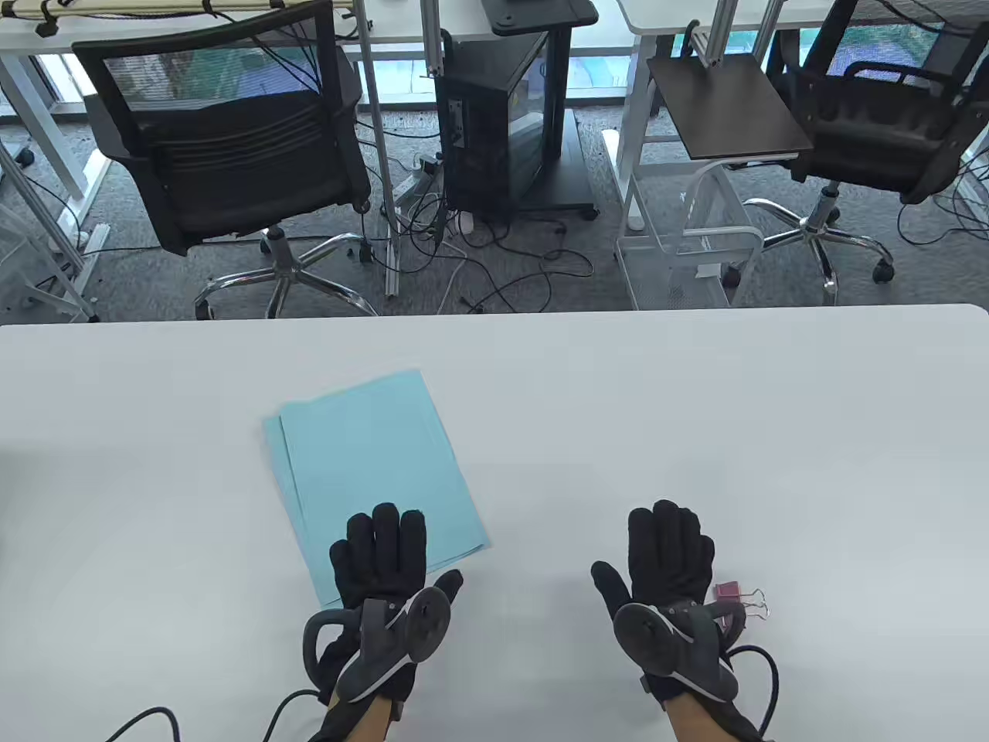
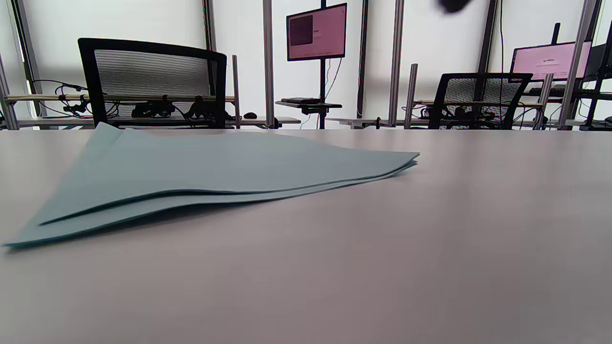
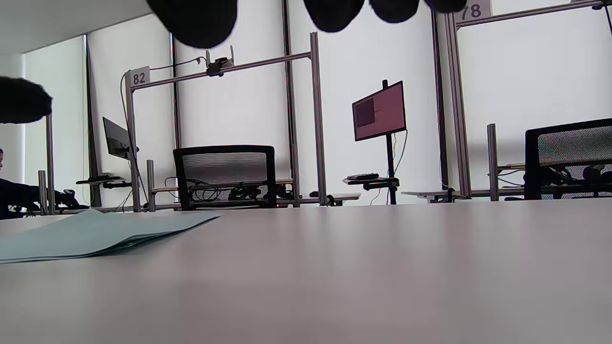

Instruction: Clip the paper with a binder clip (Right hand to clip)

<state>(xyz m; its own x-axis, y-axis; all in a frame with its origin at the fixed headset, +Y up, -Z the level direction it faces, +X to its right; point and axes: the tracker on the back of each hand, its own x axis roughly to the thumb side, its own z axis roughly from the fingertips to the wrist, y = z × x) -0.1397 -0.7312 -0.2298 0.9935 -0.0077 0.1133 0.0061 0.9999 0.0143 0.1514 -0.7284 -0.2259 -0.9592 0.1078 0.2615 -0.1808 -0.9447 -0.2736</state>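
A small stack of light blue paper lies on the white table, left of centre; it also shows in the left wrist view and the right wrist view. My left hand is flat and open, fingers over the paper's near edge. My right hand is flat and open over bare table, holding nothing. A pink binder clip with silver handles lies on the table just right of my right hand, partly hidden by the tracker.
Beyond the table's far edge stand office chairs, a computer cart and a white wire rack on a floor with cables. The hands' cables trail off the near edge.
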